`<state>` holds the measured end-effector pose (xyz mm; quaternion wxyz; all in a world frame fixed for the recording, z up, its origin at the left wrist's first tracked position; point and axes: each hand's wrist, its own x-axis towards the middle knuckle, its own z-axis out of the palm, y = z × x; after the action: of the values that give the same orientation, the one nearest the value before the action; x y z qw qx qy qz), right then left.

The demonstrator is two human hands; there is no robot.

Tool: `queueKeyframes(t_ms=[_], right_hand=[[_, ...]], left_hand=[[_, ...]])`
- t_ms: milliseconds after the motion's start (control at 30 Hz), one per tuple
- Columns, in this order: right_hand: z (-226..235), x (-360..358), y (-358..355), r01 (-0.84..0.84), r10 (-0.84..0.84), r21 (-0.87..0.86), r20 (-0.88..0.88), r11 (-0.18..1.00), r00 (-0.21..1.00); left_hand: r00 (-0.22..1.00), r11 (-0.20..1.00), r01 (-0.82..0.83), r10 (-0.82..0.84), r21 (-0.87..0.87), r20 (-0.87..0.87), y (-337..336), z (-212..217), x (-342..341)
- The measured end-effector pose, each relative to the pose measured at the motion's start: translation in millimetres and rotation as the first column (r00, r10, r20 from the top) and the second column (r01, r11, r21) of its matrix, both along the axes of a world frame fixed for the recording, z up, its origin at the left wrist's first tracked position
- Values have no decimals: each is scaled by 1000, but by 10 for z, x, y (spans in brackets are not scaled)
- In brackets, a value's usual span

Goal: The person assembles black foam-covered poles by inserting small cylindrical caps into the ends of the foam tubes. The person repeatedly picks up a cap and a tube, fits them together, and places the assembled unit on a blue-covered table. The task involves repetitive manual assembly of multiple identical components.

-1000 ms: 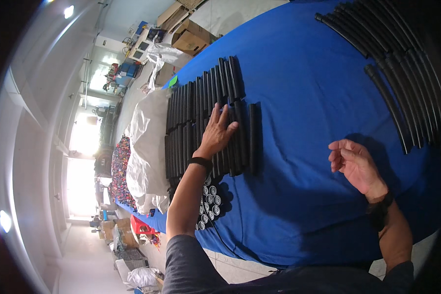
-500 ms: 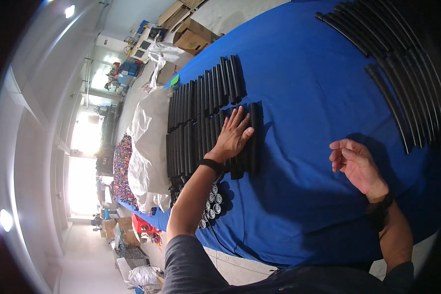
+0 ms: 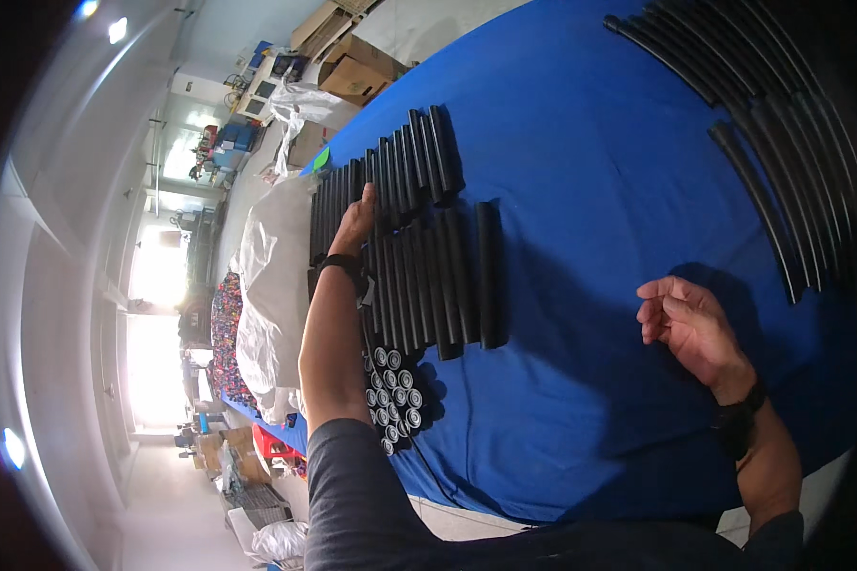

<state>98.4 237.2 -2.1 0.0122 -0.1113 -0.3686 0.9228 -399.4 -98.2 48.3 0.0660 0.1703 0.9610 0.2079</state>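
My left hand (image 3: 355,226) reaches over the left part of two rows of black tubes, the far row (image 3: 411,157) and the near row (image 3: 419,285). It is seen edge-on with the thumb stretched out; the other fingers are hidden. One black tube (image 3: 488,276) lies at the right end of the near row, slightly apart from its neighbours. Over the blue cloth, my right hand (image 3: 692,328) hovers with loosely curled fingers, slightly apart, holding nothing. Several round pieces with pale ringed ends (image 3: 390,395) cluster below the near row, beside my left forearm.
A blue cloth (image 3: 581,400) covers the table. Longer black tubes (image 3: 781,162) lie in two groups along the right side. White plastic sheeting (image 3: 274,276) borders the left rows, with a multicoloured heap (image 3: 227,333) beyond it. Open cardboard boxes (image 3: 357,76) stand past the far edge.
My left hand has lifted off the right end of the near row and moved left over the tubes. The rightmost tube now shows a gap beside it. My right hand has barely moved.
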Motion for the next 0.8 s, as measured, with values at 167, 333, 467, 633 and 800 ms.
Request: queueKeyframes(t_ms=[167,333,467,633,800], right_hand=[[-17,-6,14,-3,3,-4,-2,1000,1000],[-32,14,26,19,-19,18,-6,1000,1000],[-57,-10,-3,-2,2,21,-2,1000,1000],[-54,-24,-4,10,-10,14,-8,1000,1000],[-54,-26,-29,1,-1,20,13,1000,1000]], left_hand=[[975,967,-12,-45,-255,-218,142,67,317],[977,952,-5,-60,-306,-205,-25,-26,857],[952,952,156,-216,-263,-217,-629,-328,854],[976,983,173,-163,60,-147,-793,-253,789],[997,827,-81,71,556,40,-699,8,549]])
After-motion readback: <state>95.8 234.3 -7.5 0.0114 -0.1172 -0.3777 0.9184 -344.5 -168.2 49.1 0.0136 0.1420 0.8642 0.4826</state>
